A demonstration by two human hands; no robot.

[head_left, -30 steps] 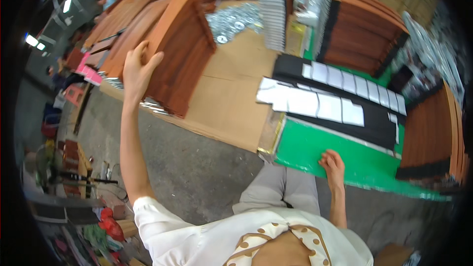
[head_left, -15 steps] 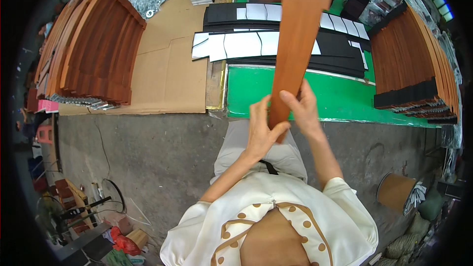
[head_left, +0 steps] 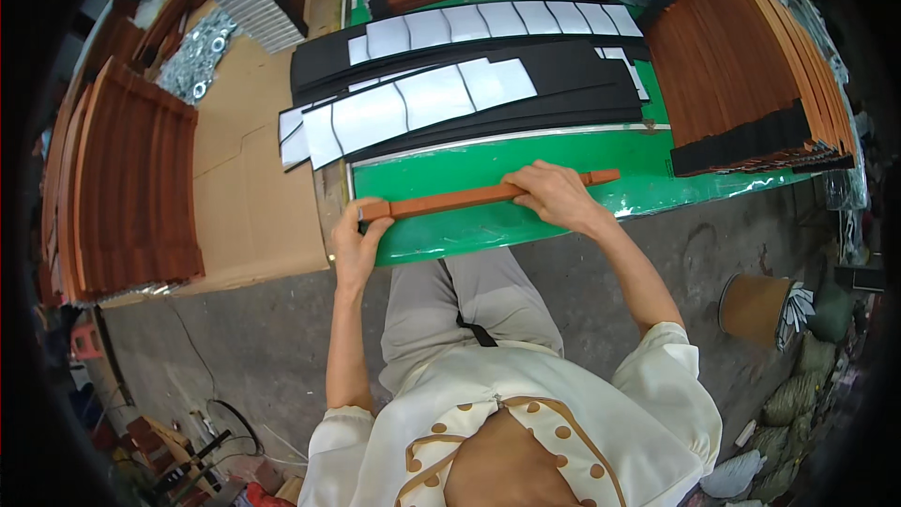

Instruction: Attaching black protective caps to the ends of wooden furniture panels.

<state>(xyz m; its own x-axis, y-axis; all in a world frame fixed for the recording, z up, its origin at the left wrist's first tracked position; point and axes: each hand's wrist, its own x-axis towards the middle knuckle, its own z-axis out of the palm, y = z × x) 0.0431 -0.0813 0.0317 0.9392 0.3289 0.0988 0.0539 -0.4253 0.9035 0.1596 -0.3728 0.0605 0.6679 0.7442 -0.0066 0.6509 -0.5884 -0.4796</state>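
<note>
Wood-brown strip (head_left: 483,195), long and narrow, lies edge-up across the near part of the green mat (head_left: 563,155), which serves as landmark. Left of the mat: a stack of brown curved panels (head_left: 131,192) on flat cardboard (head_left: 249,197), and a heap of metal washers (head_left: 199,58) further back. At the mat's left corner the left hand (head_left: 355,249) has its fingers curled around the strip's left end, thumb alongside. Right of centre, the right hand (head_left: 556,195) lies over the strip, fingers close together and pressing it down. Judged step: seating the strip square on the mat. The next move would call for keeping the edge aligned while the hands shift their grip. Behind the strip, black bands with white backing paper (head_left: 441,84). At the mat's right, a second stack of brown panels (head_left: 751,84). Below the mat, grey concrete floor (head_left: 225,338).
</note>
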